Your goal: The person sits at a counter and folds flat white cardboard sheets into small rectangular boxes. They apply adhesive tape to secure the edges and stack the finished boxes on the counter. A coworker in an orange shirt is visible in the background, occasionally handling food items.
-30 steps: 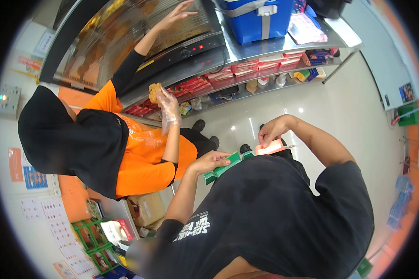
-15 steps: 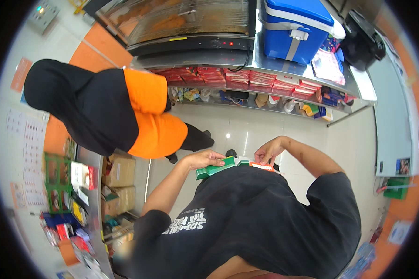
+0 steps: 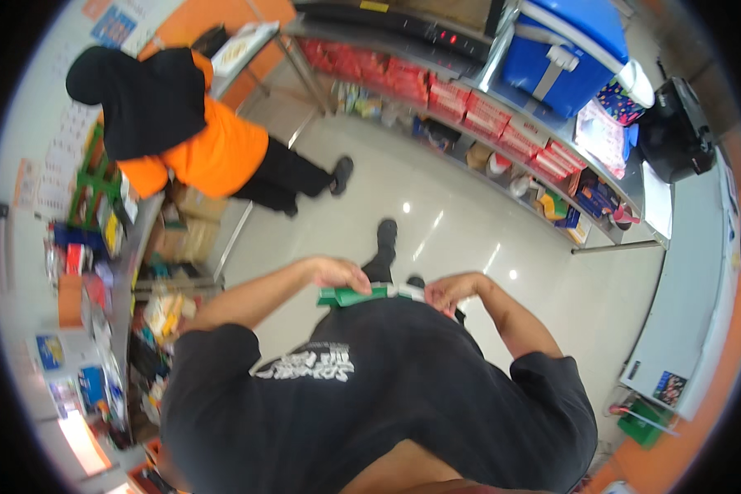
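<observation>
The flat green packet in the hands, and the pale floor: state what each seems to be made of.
Flat green packet, held between left hand and right hand: probably thin card or paper, as it looks flat and matte; mostly hidden, so uncertain.
Pale floor: probably glazed tile or polished stone, since it mirrors bright spots of light.

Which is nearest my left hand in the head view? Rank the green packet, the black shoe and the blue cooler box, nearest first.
From the left hand:
1. Green packet, under the fingers, against the black shirt.
2. Black shoe, on the pale floor just ahead.
3. Blue cooler box, far ahead to the right, on the metal counter.
</observation>
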Tool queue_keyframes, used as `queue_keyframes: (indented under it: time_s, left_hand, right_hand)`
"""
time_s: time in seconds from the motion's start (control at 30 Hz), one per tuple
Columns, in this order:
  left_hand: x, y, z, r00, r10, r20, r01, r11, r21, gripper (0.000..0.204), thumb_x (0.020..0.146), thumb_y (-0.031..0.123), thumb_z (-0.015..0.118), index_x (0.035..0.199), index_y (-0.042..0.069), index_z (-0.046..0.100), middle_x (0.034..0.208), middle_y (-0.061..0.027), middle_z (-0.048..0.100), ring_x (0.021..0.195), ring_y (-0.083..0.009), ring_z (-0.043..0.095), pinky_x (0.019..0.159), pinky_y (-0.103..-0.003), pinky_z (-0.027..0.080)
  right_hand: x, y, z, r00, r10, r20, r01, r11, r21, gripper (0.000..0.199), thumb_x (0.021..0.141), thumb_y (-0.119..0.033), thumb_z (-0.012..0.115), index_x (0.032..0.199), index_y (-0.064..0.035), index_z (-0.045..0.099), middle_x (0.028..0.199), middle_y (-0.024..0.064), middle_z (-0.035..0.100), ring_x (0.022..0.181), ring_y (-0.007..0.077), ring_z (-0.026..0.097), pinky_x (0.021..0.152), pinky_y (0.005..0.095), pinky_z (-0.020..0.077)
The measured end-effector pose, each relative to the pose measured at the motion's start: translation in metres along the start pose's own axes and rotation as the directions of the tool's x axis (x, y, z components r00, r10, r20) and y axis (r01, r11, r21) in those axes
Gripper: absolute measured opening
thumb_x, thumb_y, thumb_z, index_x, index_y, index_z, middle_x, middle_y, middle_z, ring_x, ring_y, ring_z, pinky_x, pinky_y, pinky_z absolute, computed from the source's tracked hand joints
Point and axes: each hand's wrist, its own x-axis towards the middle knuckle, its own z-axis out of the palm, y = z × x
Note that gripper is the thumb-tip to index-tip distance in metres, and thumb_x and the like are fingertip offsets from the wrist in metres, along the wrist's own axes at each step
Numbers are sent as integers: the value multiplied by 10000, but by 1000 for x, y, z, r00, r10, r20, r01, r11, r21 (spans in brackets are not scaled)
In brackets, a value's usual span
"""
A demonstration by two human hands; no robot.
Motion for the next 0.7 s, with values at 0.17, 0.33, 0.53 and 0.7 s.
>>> queue_keyframes:
  time_s: [0.17,0.33,0.53,0.7]
  left_hand:
    - [-7,-25,39,996,-1,-92,10,995,102,319,892,331,727,1103,106,645,976,-6,628,890,-130,603,731,-342,534]
    - [-27,-78,81,986,-35,-166,42,998,41,373,886,380,744,995,33,663,842,-50,639,761,-148,646,685,-328,562]
    - [-59,-150,135,826,291,-483,-313,949,37,321,924,350,709,950,55,585,794,25,569,729,-88,516,635,-287,430]
    - [-139,-181,189,406,449,-796,-145,891,429,201,938,207,655,991,51,541,762,-65,620,686,-216,593,603,-359,432]
  right_hand:
    - [-8,-3,23,999,-11,-33,11,1000,-19,403,874,-247,758,1112,-33,513,880,114,669,755,222,695,673,353,587]
    - [20,-27,50,993,122,-2,-120,971,-207,492,828,-407,802,1027,-41,541,953,89,643,867,187,659,716,330,591]
    - [42,-106,57,999,-2,34,18,881,-473,329,882,-256,740,1109,-39,644,967,80,668,872,160,617,785,312,493]
    - [57,-173,130,977,-203,-68,102,722,-685,272,985,-213,616,1147,0,663,945,68,694,930,151,620,882,304,486]
